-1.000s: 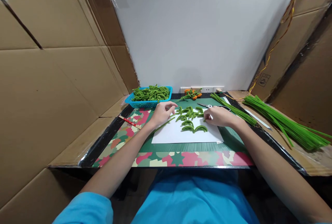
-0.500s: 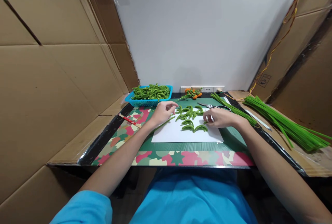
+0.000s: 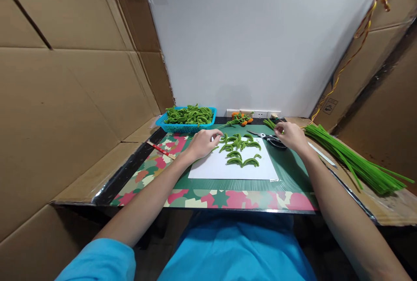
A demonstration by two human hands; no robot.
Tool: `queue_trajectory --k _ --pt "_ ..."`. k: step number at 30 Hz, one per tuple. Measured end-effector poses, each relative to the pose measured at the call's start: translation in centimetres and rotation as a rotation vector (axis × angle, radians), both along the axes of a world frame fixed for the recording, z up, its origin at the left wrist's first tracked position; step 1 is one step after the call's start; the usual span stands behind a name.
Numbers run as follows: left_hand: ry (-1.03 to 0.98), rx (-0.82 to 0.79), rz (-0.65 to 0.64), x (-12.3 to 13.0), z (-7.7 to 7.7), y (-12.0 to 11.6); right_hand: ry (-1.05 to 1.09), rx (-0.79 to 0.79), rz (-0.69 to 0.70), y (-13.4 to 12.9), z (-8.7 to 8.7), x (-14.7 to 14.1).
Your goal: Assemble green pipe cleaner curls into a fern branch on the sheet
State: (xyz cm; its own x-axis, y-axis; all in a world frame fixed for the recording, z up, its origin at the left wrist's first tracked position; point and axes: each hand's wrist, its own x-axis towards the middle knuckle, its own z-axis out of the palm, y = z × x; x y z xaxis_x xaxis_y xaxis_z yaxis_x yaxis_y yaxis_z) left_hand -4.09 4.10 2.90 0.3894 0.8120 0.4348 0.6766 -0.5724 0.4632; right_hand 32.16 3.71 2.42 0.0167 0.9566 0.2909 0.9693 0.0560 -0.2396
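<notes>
Several curved green fuzzy pieces [image 3: 250, 162] lie on a white sheet [image 3: 208, 170] on the green mat. My left hand [image 3: 205, 142] rests at the sheet's upper left, thumb and fingers pinched near a thin green stem [image 3: 214, 149] that is mostly under the hand; whether it grips the stem is unclear. Beyond the sheet's right side, my right hand [image 3: 289, 134] has its fingers closed at a bundle of green stems [image 3: 269, 123], which it partly covers. Scissors with dark handles [image 3: 272, 139] lie just left of that hand.
A blue basket [image 3: 185, 128] full of green pieces stands at the back left. Orange flowers [image 3: 243, 118] lie by the wall sockets. More green stems [image 3: 355, 157] and a white tool [image 3: 322, 155] are on the right. A red stick [image 3: 160, 149] lies left.
My right hand has moved up and right, from the sheet to the stem bundle, uncovering a small curved piece. My left hand has barely moved. The scissors have shifted slightly.
</notes>
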Motion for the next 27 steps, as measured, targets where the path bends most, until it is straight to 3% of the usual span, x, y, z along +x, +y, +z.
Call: queue_trajectory --k 6,16,27 --pt "0.165 0.055 0.008 0.1 -0.4 -0.1 0.021 -0.052 -0.194 1.3 -1.5 2.6" --pt "0.253 0.077 0.014 0.1 -0.2 -0.3 0.063 -0.098 -0.247 2.4 -3.3 3.1" --pt "0.253 0.067 0.000 0.3 -0.3 -0.4 0.108 -0.111 -0.245 3.0 -4.0 3.6"
